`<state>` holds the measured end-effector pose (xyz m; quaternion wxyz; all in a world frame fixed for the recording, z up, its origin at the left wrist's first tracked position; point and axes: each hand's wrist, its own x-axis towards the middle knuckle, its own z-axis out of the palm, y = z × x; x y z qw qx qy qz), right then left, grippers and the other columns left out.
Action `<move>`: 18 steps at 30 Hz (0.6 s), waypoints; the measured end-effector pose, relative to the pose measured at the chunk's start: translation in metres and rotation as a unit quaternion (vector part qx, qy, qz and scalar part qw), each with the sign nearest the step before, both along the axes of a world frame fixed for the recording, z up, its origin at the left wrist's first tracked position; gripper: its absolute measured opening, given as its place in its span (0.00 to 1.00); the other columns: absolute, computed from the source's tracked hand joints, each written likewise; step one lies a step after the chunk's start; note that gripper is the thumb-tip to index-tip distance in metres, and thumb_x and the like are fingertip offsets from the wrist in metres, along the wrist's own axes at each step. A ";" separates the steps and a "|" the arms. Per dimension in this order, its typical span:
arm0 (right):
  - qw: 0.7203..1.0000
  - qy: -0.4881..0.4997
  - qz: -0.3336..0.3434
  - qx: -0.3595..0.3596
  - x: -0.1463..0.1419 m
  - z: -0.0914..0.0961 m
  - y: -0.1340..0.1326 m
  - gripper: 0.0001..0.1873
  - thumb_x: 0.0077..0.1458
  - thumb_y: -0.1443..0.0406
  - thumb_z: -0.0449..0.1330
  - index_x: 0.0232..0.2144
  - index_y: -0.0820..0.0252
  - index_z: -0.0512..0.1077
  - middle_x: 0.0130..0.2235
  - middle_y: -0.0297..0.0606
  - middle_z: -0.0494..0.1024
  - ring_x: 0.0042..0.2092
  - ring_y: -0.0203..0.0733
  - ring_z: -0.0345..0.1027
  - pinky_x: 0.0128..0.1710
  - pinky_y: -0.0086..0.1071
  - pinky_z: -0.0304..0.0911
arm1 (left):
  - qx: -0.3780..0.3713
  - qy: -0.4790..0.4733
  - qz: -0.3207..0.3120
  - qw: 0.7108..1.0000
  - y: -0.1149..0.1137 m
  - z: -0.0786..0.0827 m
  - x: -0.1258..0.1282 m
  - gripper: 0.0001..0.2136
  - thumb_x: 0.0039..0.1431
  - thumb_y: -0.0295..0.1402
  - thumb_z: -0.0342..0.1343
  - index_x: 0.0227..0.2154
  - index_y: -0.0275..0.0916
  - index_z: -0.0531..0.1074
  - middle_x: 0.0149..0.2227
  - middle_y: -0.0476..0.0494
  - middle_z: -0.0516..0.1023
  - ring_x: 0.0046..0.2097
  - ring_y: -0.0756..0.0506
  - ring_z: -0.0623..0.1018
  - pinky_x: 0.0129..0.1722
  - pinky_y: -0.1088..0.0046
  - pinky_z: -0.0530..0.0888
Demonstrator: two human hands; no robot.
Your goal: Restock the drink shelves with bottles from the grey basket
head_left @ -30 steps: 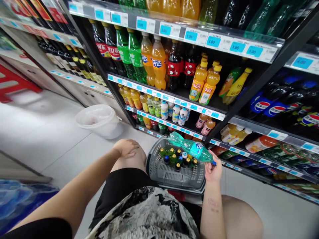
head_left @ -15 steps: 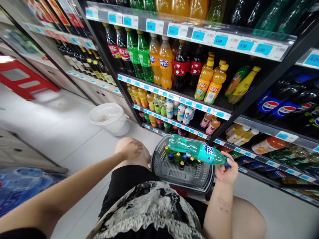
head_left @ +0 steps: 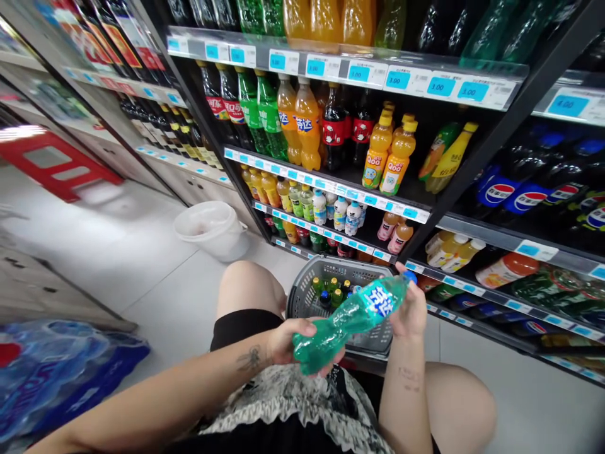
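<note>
A teal soda bottle (head_left: 347,318) with a blue cap and a blue-and-white label lies slantwise across both my hands, above my lap. My left hand (head_left: 293,343) is wrapped around its base, with the fingers partly hidden beneath. Up at the neck, just below the cap, my right hand (head_left: 410,309) grips the other end. Under the bottle is a grey shopping basket (head_left: 302,284) between my knees. Several bottles with yellow or blue caps (head_left: 326,296) stand inside it, partly covered by the teal bottle.
Ahead rises a drinks shelf (head_left: 326,183) with rows of bottles and blue price tags. A white bucket (head_left: 210,230) sits on the floor to the left. Plastic-wrapped water packs (head_left: 70,372) lie at the lower left. A red frame-like object (head_left: 57,161) is further back.
My left hand has left my knee and taken hold of the bottle's base. The bottle has come nearer to me and turned, its base now lower and its cap raised.
</note>
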<state>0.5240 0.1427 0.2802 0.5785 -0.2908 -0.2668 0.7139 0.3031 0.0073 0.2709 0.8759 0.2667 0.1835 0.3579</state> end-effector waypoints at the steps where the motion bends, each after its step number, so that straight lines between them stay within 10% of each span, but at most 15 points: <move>1: 1.000 0.011 0.010 0.018 -0.003 0.003 -0.003 0.26 0.48 0.53 0.71 0.49 0.54 0.80 0.41 0.37 0.81 0.40 0.42 0.75 0.43 0.36 0.75 | 0.019 0.001 0.037 0.999 0.001 0.007 0.005 0.30 0.48 0.47 0.64 0.51 0.34 0.75 0.37 0.40 0.80 0.31 0.45 0.79 0.24 0.75 0.71; 7: 0.957 -0.020 0.233 0.170 -0.032 0.014 -0.044 0.54 0.53 0.49 0.74 0.74 0.46 0.54 0.67 0.42 0.65 0.59 0.49 0.69 0.57 0.41 0.71 | 0.103 0.098 0.174 0.974 0.013 0.026 0.016 0.28 0.48 0.42 0.71 0.51 0.38 0.74 0.43 0.39 0.80 0.40 0.43 0.81 0.37 0.70 0.77; 18: 0.953 -0.034 0.204 0.222 -0.046 0.014 -0.062 0.52 0.56 0.63 0.73 0.75 0.48 0.52 0.64 0.40 0.71 0.60 0.43 0.71 0.58 0.34 0.71 | 0.180 0.249 0.196 0.931 0.006 0.016 0.016 0.39 0.50 0.44 0.74 0.63 0.41 0.67 0.48 0.40 0.78 0.45 0.44 0.79 0.45 0.67 0.77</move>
